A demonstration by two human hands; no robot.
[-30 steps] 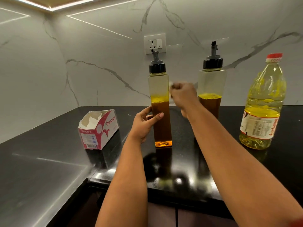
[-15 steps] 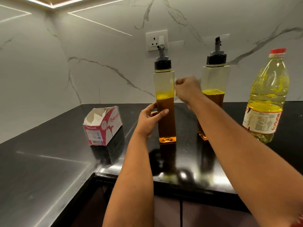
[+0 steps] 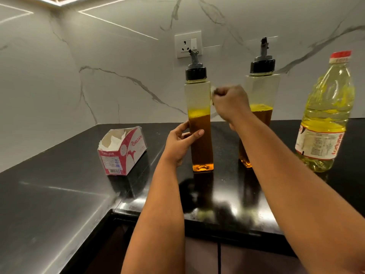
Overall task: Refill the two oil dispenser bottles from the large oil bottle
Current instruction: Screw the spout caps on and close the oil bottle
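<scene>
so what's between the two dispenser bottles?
Head view: the right hand, fisted on a white scrap, sits between the left dispenser bottle and the right dispenser bottle.

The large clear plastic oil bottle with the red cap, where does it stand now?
The large clear plastic oil bottle with the red cap stands at the far right of the black counter, right of the right-hand square dispenser bottle.

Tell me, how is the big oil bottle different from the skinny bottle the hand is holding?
The big oil bottle is round with a red cap and a label; the skinny bottle is square-sided with a black cap and spout. Its oil is pale yellow; the skinny one's is brown. Nobody touches the big one; the left hand holds the skinny one. Both stand upright.
</scene>
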